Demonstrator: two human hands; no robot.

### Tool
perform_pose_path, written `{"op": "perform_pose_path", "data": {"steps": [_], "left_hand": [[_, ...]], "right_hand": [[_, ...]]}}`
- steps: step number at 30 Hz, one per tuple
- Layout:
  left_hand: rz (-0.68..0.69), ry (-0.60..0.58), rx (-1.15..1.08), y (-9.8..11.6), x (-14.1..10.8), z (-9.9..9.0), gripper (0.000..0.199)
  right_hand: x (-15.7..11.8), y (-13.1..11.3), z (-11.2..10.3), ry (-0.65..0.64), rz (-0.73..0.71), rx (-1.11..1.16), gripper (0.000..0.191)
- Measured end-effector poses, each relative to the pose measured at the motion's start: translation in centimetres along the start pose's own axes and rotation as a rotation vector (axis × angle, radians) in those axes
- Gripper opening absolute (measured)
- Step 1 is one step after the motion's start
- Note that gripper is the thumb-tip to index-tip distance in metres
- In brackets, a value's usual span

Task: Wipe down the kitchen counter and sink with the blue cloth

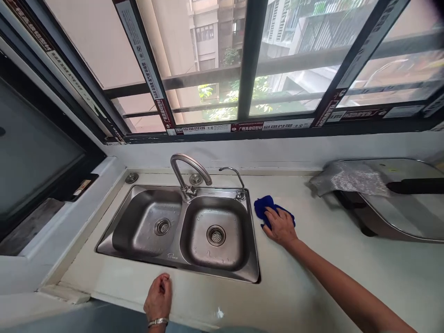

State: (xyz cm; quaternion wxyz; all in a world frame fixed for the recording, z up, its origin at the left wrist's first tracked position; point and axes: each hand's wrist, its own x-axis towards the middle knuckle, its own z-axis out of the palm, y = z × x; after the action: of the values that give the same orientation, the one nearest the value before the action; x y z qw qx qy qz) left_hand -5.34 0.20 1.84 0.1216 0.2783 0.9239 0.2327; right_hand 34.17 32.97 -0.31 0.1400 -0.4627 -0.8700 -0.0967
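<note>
A dark blue cleaning cloth [264,203] lies bunched on the pale countertop [222,300], just right of the double-bowl sink [255,259]. My right hand [281,227] presses down on the cloth, fingers bent over it, with blue fabric showing past the fingertips and beside the knuckles. At the counter's front edge, below the sink, my left hand [158,297] is loosely curled into a fist, and nothing shows in it. Its wrist wears a metal band [158,322].
A curved faucet [190,162] and a thin small spout [237,175] rise behind the bowls. At the right stands a glass-lidded electric pan [409,217] partly covered by bubble wrap [354,178]. A dark-framed window [248,60] runs along the back.
</note>
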Motion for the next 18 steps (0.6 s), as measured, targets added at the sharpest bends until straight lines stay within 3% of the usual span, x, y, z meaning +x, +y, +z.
{"op": "perform_pose_path", "data": {"steps": [6, 10, 14, 18], "left_hand": [[-0.063, 0.050, 0.023, 0.5, -0.1, 0.0, 0.030], [-0.063, 0.063, 0.029, 0.6, -0.2, -0.1, 0.028], [-0.088, 0.039, 0.042, 0.4, -0.1, -0.3, 0.029], [-0.090, -0.049, 0.015, 0.2, 0.3, -0.5, 0.032]], "right_hand": [[8.6, 1.4, 2.8, -0.035, 0.074, -0.008, 0.051], [12.5, 1.3, 3.8, -0.035, 0.132, 0.014, 0.058], [13.2, 0.8, 3.6, -0.087, 0.202, 0.058, 0.068], [10.7, -0.7, 2.6, -0.127, 0.203, 0.055, 0.059]]}}
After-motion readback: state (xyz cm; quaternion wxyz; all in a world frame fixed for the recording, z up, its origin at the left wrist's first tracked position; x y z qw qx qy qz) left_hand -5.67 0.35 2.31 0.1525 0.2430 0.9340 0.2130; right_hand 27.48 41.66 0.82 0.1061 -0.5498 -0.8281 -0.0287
